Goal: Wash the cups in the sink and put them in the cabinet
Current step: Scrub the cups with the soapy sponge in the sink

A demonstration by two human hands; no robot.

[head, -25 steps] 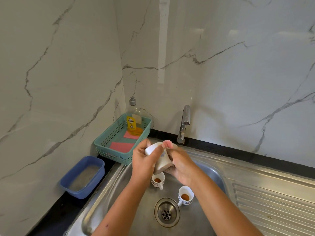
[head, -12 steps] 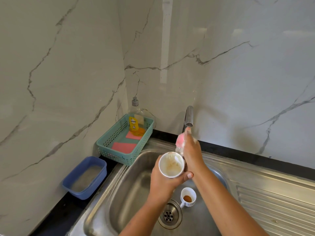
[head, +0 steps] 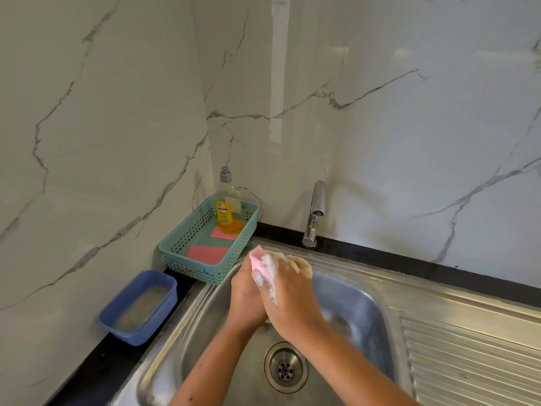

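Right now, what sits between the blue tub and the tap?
The teal basket, holding a soap bottle, in the head view.

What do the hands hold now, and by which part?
The right hand grips a pink sponge, soapy, by its lower part; its top corner sticks out. What the left hand holds is hidden.

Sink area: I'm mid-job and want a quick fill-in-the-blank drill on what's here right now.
1. The soap bottle in the basket has a ____ label.
2. The right hand grips a foamy sponge that is ____.
3. The tub left of the sink is ____.

Missing words: yellow, pink, blue.
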